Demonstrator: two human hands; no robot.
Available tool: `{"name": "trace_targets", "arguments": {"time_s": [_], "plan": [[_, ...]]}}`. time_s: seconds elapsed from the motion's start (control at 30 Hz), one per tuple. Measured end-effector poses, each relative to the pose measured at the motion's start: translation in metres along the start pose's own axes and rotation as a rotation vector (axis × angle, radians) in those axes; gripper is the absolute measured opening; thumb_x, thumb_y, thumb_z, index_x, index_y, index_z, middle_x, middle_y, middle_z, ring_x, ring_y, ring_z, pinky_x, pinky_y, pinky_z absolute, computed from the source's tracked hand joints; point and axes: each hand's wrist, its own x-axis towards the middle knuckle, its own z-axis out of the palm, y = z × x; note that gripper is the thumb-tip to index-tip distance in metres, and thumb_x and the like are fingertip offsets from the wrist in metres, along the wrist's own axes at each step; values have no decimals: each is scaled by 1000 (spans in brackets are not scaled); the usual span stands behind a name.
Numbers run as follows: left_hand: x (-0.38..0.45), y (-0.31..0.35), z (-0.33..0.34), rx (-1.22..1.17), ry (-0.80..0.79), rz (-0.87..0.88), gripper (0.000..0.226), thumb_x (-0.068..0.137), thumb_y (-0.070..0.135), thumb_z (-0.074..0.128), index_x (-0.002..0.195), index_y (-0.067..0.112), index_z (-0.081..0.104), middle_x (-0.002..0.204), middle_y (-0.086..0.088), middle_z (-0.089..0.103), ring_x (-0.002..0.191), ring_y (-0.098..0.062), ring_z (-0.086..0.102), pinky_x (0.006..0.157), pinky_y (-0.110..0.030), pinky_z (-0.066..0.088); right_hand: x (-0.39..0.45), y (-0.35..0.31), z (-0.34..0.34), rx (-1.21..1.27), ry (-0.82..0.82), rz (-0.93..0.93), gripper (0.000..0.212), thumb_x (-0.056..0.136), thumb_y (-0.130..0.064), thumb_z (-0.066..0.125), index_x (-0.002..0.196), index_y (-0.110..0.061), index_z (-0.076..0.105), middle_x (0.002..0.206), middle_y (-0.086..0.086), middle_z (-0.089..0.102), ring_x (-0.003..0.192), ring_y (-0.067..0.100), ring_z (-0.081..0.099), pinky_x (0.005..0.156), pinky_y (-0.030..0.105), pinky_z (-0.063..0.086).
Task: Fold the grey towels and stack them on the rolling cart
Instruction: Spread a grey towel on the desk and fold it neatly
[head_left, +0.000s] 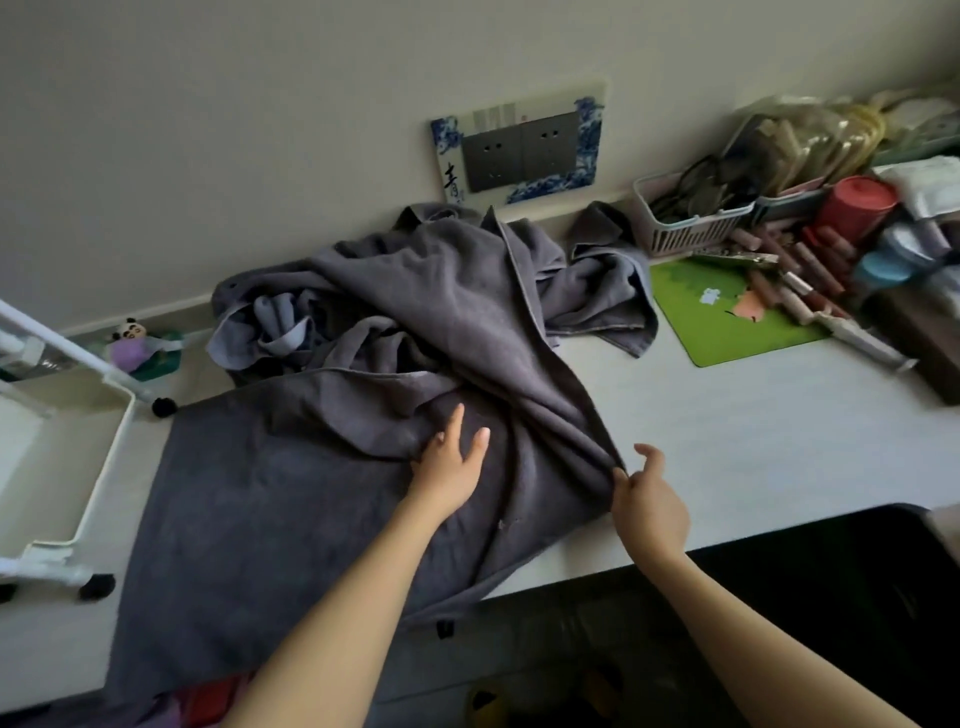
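Note:
A large dark grey towel (270, 499) lies spread over the white table (727, 447), its near edge hanging off the front. Behind it a heap of more grey towels (426, 291) is crumpled against the wall. My left hand (449, 462) rests flat on the spread towel, fingers apart, pressing it down. My right hand (647, 501) pinches a raised fold at the towel's right edge between thumb and fingers. The white rolling cart (98, 457) stands at the left beside the table, its top tray bare.
A green mat (727, 317) lies at the right, with a pink basket (691, 218), a red jar (857, 208) and several small items crowded behind it. Wall sockets (519, 150) sit above the towel heap. A panda toy (132, 343) lies on the floor past the cart.

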Motion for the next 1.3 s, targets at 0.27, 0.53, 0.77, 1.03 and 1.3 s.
{"name": "trace_targets", "arguments": {"time_s": [0.27, 0.53, 0.77, 1.03, 1.3], "plan": [[19, 30, -16, -67, 482, 212, 66, 83, 56, 35, 116, 3, 56, 113, -21, 54, 104, -35, 54, 93, -40, 43, 34, -30, 5, -83, 78, -182, 37, 89, -36, 56, 123, -20, 53, 114, 10, 55, 104, 32, 52, 82, 38, 42], [95, 59, -39, -615, 575, -35, 74, 86, 36, 61, 141, 0, 27, 139, -25, 32, 120, -36, 49, 101, -47, 43, 105, -87, 38, 379, -96, -43, 64, 88, -29, 61, 139, -2, 35, 137, 19, 46, 127, 32, 43, 106, 35, 32], [135, 62, -75, -785, 655, -220, 49, 77, 39, 70, 108, 4, 56, 104, -13, 66, 92, -34, 66, 85, -46, 54, 140, -141, 36, 521, -87, -11, 28, 91, -36, 55, 91, -9, 63, 83, 10, 64, 85, 25, 59, 67, 27, 35], [94, 145, -90, -694, 542, 146, 22, 88, 31, 61, 98, 12, 57, 111, -4, 56, 98, -16, 55, 81, -24, 42, 102, -114, -38, 631, 422, -93, 28, 95, -29, 50, 79, -10, 63, 69, 1, 59, 68, 8, 50, 63, 24, 35], [78, 217, -9, -403, 84, 505, 21, 85, 26, 66, 87, 6, 57, 113, -9, 46, 99, -20, 52, 92, -24, 42, 56, -43, -82, 480, 729, 150, 31, 97, -32, 45, 69, -19, 47, 63, 1, 53, 67, 25, 52, 60, 30, 31]]}}
